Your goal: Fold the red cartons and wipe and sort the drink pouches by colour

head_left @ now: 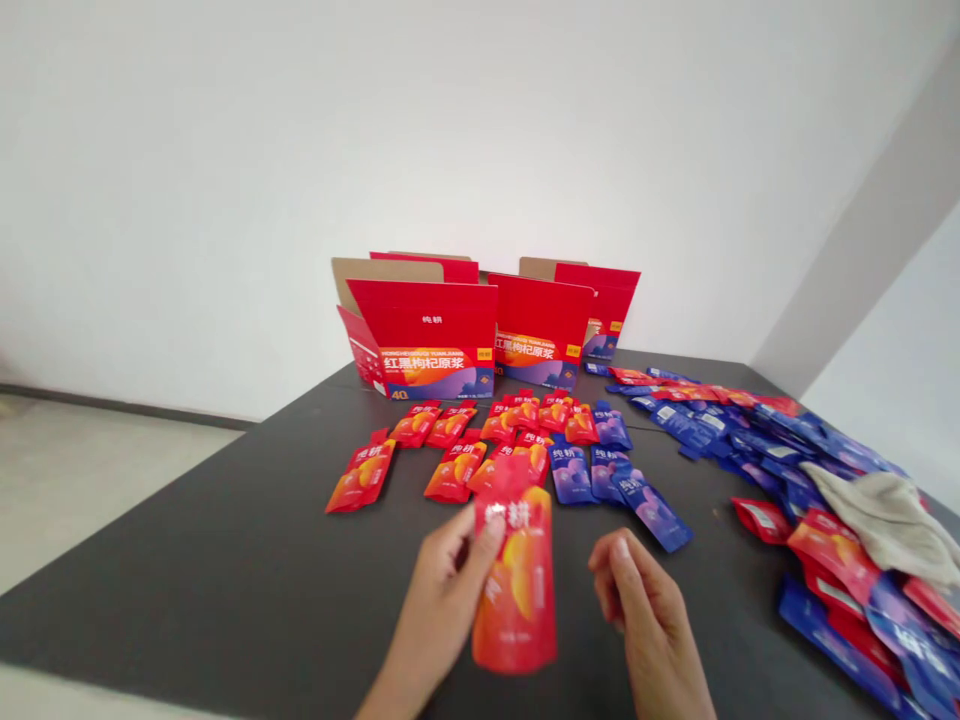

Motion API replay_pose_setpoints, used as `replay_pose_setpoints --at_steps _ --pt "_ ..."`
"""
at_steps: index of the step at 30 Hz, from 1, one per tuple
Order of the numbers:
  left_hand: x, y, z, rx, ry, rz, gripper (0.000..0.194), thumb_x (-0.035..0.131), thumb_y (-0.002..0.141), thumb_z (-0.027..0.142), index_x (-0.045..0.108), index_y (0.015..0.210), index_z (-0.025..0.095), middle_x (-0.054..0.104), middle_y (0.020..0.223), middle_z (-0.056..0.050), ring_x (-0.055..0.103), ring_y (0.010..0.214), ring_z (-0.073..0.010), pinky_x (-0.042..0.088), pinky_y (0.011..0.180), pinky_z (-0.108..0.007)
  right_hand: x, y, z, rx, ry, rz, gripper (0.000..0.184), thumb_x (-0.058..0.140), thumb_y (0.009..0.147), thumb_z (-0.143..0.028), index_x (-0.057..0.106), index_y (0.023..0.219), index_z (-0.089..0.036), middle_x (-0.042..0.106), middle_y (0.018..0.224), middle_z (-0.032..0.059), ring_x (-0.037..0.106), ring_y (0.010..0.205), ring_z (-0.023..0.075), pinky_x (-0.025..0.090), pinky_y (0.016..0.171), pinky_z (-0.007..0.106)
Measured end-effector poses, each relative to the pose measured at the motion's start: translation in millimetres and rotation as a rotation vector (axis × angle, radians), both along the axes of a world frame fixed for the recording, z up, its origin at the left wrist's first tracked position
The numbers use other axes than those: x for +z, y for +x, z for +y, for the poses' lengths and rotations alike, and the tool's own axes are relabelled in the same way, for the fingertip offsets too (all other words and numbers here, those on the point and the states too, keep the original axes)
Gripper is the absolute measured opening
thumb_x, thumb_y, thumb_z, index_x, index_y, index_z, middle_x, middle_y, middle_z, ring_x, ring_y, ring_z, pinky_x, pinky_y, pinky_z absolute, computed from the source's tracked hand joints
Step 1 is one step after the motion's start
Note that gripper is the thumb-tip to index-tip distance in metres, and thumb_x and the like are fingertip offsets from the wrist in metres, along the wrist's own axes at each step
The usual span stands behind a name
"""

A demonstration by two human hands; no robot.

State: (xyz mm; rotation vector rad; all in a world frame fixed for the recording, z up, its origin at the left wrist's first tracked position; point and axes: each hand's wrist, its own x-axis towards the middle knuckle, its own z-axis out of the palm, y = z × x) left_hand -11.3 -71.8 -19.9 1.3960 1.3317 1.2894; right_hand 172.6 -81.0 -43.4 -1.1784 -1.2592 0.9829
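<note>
My left hand point(450, 590) grips a red juice pouch point(515, 590) by its left edge, thumb across the front. The pouch is upright above the table, its printed face with orange fruit turned to me. To the right of it, apart from the pouch, my right hand point(641, 610) is closed, thumb against curled fingers, with nothing visible in it. Beyond my hands lie several red pouches point(362, 478) in loose rows. Several blue pouches point(571, 474) lie to their right, one slanted blue pouch point(654, 512) closest to my right hand.
Open red cartons point(427, 330) stand with raised flaps toward the back of the dark table point(247, 580); another carton point(540, 330) stands beside. Mixed pouches point(772, 440) are heaped along the right side, with a pale cloth point(885, 515) on them. A white wall point(480, 130) rises behind.
</note>
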Motion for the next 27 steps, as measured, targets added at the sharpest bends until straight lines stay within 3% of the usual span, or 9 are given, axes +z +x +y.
replay_pose_setpoints --at_steps 1,3,6,9,14,19,23,25,27 --pt "-0.1 -21 13 0.056 -0.007 0.097 0.044 0.043 0.093 0.056 0.064 0.099 0.018 0.070 0.084 -0.003 0.064 0.075 -0.0194 0.051 0.067 -0.026 -2.1 3 2 0.018 -0.004 -0.020 0.045 0.042 0.094 -0.060 0.058 0.075 -0.023 0.043 0.056 -0.0037 0.039 0.053 0.0126 0.032 0.052 0.025" --pt "-2.1 -65 44 0.178 -0.051 0.523 0.049 0.029 0.097 0.053 0.062 0.099 0.017 0.070 0.085 -0.003 0.066 0.079 -0.0198 0.052 0.069 -0.027 -8.5 10 6 0.024 -0.008 -0.053 0.045 0.041 0.095 -0.059 0.057 0.074 -0.022 0.042 0.055 -0.0037 0.038 0.053 0.0126 0.031 0.053 0.025" --pt "-11.7 -120 88 0.292 -0.136 0.762 0.039 0.037 0.098 0.040 0.064 0.086 0.014 0.070 0.084 -0.009 0.066 0.081 -0.0238 0.050 0.075 -0.034 -21.4 18 12 0.029 -0.011 -0.087 0.044 0.041 0.095 -0.058 0.056 0.075 -0.022 0.041 0.056 -0.0040 0.038 0.053 0.0126 0.031 0.053 0.025" --pt "-28.0 -143 113 0.359 -0.190 0.933 0.029 0.048 0.096 0.036 0.064 0.099 0.012 0.070 0.099 -0.010 0.066 0.092 -0.0220 0.050 0.086 -0.041 -31.1 21 15 0.057 -0.022 -0.108 0.044 0.040 0.095 -0.059 0.055 0.075 -0.022 0.040 0.056 -0.0045 0.038 0.052 0.0123 0.031 0.052 0.025" --pt "-45.4 -142 118 0.356 -0.170 1.150 0.039 0.040 0.097 0.038 0.059 0.116 0.009 0.071 0.095 -0.015 0.068 0.089 -0.0274 0.051 0.082 -0.042 -28.2 17 12 0.025 -0.050 -0.136 0.044 0.040 0.095 -0.058 0.053 0.072 -0.022 0.037 0.057 -0.0050 0.036 0.052 0.0119 0.030 0.051 0.025" --pt "-37.7 -137 110 0.353 0.020 1.268 0.043 0.031 0.096 0.036 0.053 0.120 0.008 0.063 0.117 -0.022 0.058 0.113 -0.0355 0.045 0.094 -0.046 -21.0 28 14 0.006 -0.016 -0.277 0.043 0.036 0.098 -0.053 0.052 0.073 -0.022 0.037 0.058 -0.0051 0.036 0.053 0.0120 0.028 0.051 0.025" --pt "-37.3 -127 101 0.237 0.213 1.278 0.047 0.030 0.097 0.040 0.050 0.129 0.012 0.052 0.136 -0.019 0.048 0.126 -0.0335 0.038 0.105 -0.047 -17.8 88 36 -0.101 0.039 -0.745 0.032 0.042 0.096 -0.048 0.057 0.086 -0.022 0.055 0.069 -0.0006 0.051 0.063 0.0161 0.038 0.059 0.027" --pt "-41.2 -117 92 0.151 0.305 1.203 0.049 0.032 0.096 0.045 0.052 0.130 0.013 0.051 0.138 -0.017 0.049 0.127 -0.0319 0.038 0.108 -0.047 -16.0 131 50 -0.276 0.079 -1.051 0.030 0.042 0.095 -0.045 0.059 0.100 -0.021 0.065 0.088 0.0063 0.060 0.083 0.0223 0.044 0.074 0.031" --pt "-45.2 -101 80 0.086 0.346 1.076 0.051 0.036 0.095 0.050 0.051 0.131 0.017 0.054 0.137 -0.014 0.050 0.128 -0.0300 0.038 0.109 -0.048 -15.4 171 62 -0.399 0.080 -1.274 0.035 0.043 0.094 -0.043 0.059 0.115 -0.020 0.065 0.108 0.0121 0.059 0.102 0.0277 0.043 0.086 0.037"
